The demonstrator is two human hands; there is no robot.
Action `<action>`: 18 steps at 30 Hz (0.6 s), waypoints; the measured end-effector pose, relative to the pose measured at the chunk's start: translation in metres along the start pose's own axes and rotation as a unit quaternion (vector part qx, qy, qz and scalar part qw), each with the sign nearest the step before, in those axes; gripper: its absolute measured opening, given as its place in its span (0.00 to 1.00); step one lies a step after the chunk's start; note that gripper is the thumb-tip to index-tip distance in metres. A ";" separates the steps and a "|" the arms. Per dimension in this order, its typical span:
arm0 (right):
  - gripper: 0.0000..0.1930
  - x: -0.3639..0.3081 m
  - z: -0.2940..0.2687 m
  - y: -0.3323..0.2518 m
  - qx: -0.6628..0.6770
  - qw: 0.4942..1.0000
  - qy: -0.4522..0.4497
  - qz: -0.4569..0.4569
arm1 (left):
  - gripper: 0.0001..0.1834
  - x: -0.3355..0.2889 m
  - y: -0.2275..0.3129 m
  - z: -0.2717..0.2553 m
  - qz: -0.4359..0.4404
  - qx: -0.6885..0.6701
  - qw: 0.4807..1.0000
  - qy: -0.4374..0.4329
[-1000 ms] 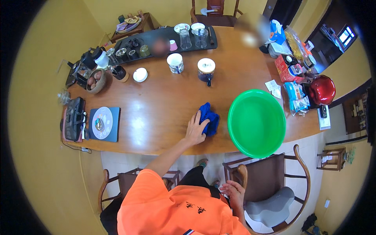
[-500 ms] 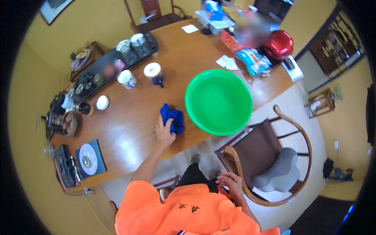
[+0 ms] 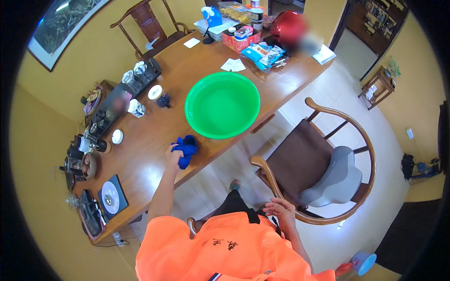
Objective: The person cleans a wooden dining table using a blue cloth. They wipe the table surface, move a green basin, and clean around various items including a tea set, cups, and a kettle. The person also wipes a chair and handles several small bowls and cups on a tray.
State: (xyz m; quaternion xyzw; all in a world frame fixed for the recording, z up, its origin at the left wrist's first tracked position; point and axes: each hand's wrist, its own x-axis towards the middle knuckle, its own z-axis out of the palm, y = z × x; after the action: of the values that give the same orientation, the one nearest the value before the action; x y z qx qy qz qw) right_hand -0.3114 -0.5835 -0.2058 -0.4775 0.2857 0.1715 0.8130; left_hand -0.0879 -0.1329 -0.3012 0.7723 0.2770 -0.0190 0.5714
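Observation:
My left hand is closed on a crumpled dark blue cloth at the near edge of the wooden table. Just beyond the cloth stands a large round green basin; nothing but its green inside shows in it. My right hand hangs in front of my orange shirt, beside the armchair, with its fingers apart and loosely bent, holding nothing.
A wooden armchair with a grey cushion stands at the right. Jars, a white cup and a dark tea tray line the left. Blue packets and a red lidded item crowd the far end.
The whole view has turned, so the table and basin appear farther left. My left hand has gone from pressing on the cloth to gripping it bunched. A light blue bucket has come into view.

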 end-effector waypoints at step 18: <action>0.43 -0.049 -0.051 -0.035 0.349 0.903 -0.243 -0.057 | 0.46 -0.302 0.134 0.168 -0.179 -0.305 0.798 -0.489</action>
State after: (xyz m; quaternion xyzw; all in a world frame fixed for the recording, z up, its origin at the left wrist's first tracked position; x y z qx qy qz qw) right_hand -0.3456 -0.6452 -0.1713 -0.1220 0.0927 0.1250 0.9802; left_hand -0.2346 -0.4312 -0.1384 0.3831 0.0853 -0.4102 0.8232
